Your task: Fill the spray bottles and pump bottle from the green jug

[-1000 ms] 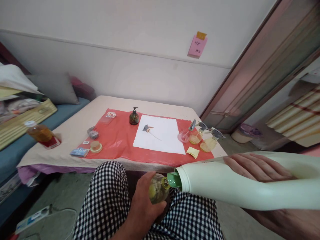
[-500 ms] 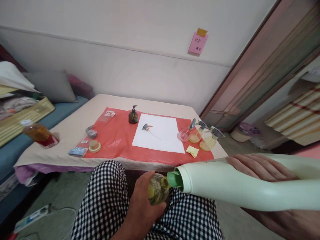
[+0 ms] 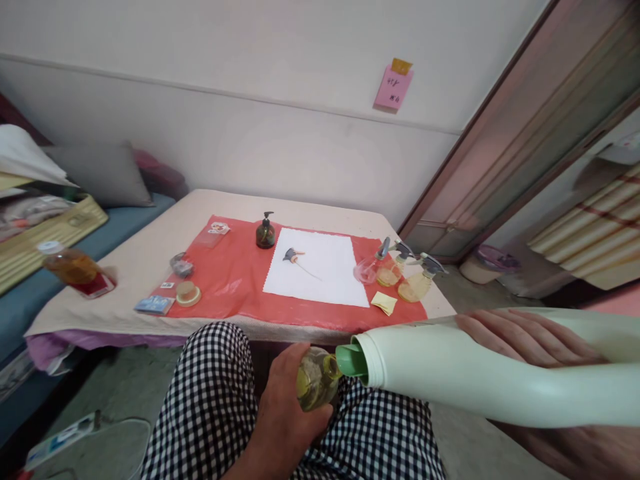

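Note:
My left hand [image 3: 285, 407] is wrapped round a small clear bottle [image 3: 315, 380] of yellowish liquid, held over my lap in checked trousers. My right hand [image 3: 525, 337] grips a large pale green jug [image 3: 450, 377] lying almost level, fingers across its top. The jug's green spout [image 3: 350, 359] touches the small bottle's open mouth. On the table ahead, a loose spray head [image 3: 291, 255] lies on a white sheet [image 3: 320, 267].
A low table [image 3: 150, 267] carries a red mat [image 3: 240, 280], a dark pump bottle [image 3: 265, 233], three spray bottles [image 3: 400, 273] at the right, a yellow note, a round lid and small packets. An amber bottle [image 3: 70, 267] stands at the left edge. A bed lies left, a door right.
Both hands, the jug and the small bottle keep nearly the same pose; only the view has shifted slightly.

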`<control>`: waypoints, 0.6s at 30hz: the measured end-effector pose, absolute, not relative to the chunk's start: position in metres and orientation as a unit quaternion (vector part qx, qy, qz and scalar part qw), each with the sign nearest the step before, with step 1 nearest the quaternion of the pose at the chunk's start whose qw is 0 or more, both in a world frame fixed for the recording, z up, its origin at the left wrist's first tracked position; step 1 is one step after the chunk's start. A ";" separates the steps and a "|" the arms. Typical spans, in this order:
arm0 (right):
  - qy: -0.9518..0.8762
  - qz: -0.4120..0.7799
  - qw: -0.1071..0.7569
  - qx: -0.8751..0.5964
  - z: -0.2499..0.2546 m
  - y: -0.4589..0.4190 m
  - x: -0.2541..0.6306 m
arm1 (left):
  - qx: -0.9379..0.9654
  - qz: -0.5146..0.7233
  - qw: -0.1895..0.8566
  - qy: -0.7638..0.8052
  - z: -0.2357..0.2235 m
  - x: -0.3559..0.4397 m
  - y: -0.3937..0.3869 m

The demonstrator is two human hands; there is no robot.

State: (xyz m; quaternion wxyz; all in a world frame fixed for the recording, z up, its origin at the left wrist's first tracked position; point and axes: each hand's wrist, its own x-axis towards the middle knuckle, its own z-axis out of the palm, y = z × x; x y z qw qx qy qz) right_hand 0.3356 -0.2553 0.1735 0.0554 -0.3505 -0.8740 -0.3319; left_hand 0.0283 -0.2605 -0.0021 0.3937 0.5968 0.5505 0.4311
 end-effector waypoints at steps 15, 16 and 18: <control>-0.875 -0.351 0.068 -0.328 0.174 -0.253 0.336 | 0.607 0.453 0.343 0.556 -0.004 0.035 -0.264; -0.874 -0.352 0.068 -0.327 0.174 -0.253 0.337 | 0.608 0.454 0.343 0.554 -0.004 0.035 -0.265; -0.873 -0.355 0.064 -0.329 0.172 -0.253 0.338 | 0.610 0.454 0.343 0.552 -0.005 0.036 -0.265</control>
